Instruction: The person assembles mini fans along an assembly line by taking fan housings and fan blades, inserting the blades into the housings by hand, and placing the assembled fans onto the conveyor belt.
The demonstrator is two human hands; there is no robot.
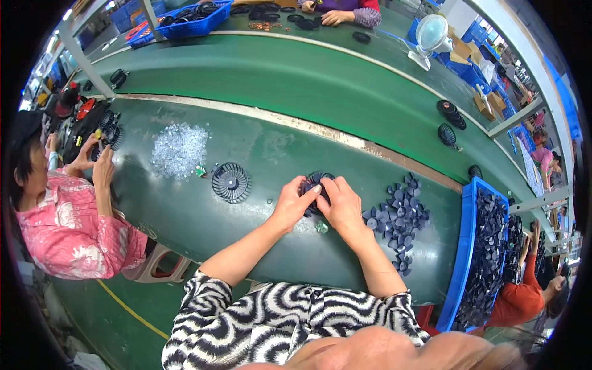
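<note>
Both my hands grip a dark round fan housing (318, 177) on the green worktable. My left hand (292, 205) is closed on its left side, thumb across the front. On the opposite side my right hand (341, 206) is closed too, its fingers over the rim; what lies under the fingertips is hidden. Left of them rests another fan housing (231, 183) with radial slats, a small green piece (201, 171) beside its upper left edge. A pale greenish piece (321, 227) lies just below my hands. Dark fan blades (401, 213) are heaped to the right.
A pile of small clear pieces (179, 151) spreads at the left. A blue crate (459, 271) full of fan blades stands at the table's right end. Beyond a worn ledge runs a green conveyor belt (277, 71). Co-workers sit left, right and across.
</note>
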